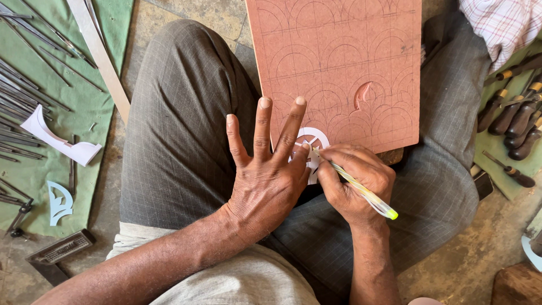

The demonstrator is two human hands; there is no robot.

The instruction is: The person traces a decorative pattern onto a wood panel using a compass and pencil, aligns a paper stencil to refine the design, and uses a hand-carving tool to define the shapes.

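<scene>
You sit cross-legged on a rough stone floor, with a reddish-brown board resting across your lap and running away from you. Its face is ruled with a pencil grid of repeated arches; one petal shape is already cut in, right of centre.

Your left hand lies flat with fingers spread wide, pinning a white round stencil to the board's near edge. Your right hand is closed on a yellow-green pen, its tip touching the stencil's right side.

To the left, a green cloth on the floor carries rows of thin metal tools, white paper templates and a long metal ruler. To the right, dark wooden-handled chisels lie on another green cloth. A checked cloth sits at far right.
</scene>
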